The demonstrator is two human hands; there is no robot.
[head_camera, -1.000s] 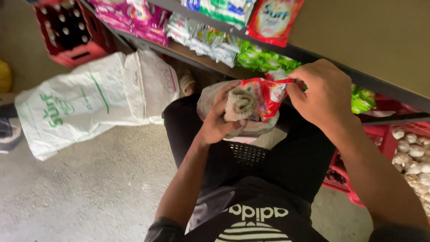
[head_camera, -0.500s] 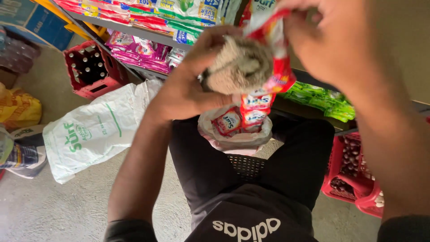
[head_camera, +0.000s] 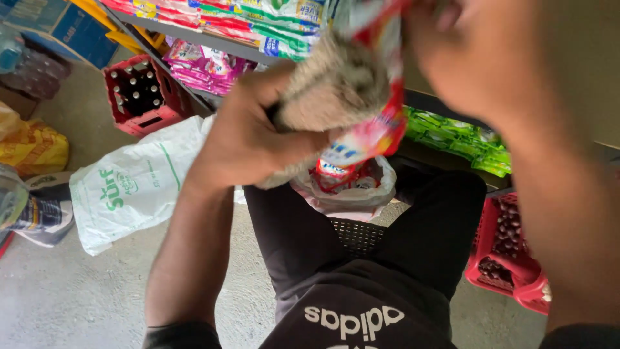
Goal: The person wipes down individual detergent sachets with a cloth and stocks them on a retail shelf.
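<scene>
My left hand [head_camera: 248,139] is raised close to the camera and grips a fuzzy grey-beige cloth [head_camera: 332,90], pressing it against a strip of red sachets [head_camera: 378,123]. My right hand [head_camera: 481,55], blurred at the top right, holds the upper end of that strip. Below the hands, an open clear plastic bag [head_camera: 352,190] with more red sachets rests between my knees. I sit on a dark perforated stool [head_camera: 355,236].
A white printed sack [head_camera: 129,184] lies on the concrete floor at left. A red crate of dark bottles [head_camera: 139,97] stands by shelves of hanging sachet strips [head_camera: 213,64]. Green packets [head_camera: 458,139] and a red basket [head_camera: 510,258] are at right. A yellow bag [head_camera: 32,145] sits far left.
Both hands rose with the cloth and the sachet strip, from lap height up close to the camera. The view tilted further down and left.
</scene>
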